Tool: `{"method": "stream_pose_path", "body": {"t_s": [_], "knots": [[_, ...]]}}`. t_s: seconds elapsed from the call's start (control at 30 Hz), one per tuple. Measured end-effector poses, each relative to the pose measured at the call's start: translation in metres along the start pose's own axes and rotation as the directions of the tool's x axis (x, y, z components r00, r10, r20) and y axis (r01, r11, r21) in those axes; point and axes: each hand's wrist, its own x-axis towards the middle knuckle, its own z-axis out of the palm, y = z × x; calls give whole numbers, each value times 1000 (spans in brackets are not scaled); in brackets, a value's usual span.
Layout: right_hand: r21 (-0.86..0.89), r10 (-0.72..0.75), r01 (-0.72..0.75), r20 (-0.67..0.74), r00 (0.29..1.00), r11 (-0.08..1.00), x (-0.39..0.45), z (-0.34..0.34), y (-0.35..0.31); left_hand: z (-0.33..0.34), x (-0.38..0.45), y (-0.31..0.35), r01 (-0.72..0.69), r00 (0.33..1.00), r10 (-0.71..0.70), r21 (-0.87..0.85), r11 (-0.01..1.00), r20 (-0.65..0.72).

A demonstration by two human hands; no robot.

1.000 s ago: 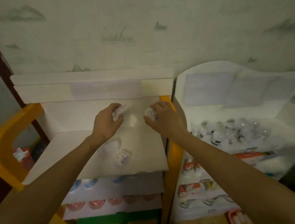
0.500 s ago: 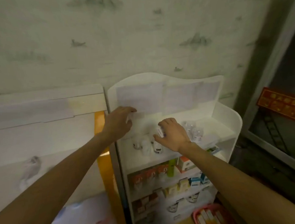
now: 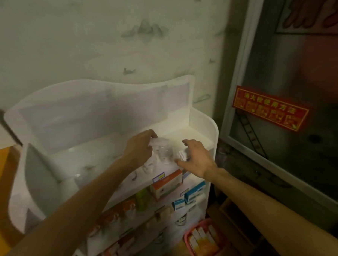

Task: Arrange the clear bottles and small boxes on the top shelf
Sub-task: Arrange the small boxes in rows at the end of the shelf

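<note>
Clear bottles point(image 3: 164, 154) stand clustered mid top shelf point(image 3: 195, 134), nearer camera than half second ago. Pink basket point(image 3: 188, 236) on floor holds upright boxes. Left hand point(image 3: 141, 148): fingers curled onto bottle cap. Right hand point(image 3: 194, 158), now right of cluster: fingers pinching small box point(image 3: 182, 154).

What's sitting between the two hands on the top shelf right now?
In the head view, clear bottles stand between the left hand and right hand on the top shelf.
</note>
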Motion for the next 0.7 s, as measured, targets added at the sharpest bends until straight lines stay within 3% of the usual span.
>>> {"method": "stream_pose_path", "body": {"t_s": [0.13,0.37,0.7], "knots": [[-9,56,-56,9,998,998,15,10,36,33,18,7,-39,998,39,-18,999,48],[-123,10,0,73,997,992,58,35,75,80,74,-5,-65,983,78,-81,995,166],[-231,107,-72,142,984,970,147,41,118,123,167,-52,-21,991,41,-152,988,129]]}}
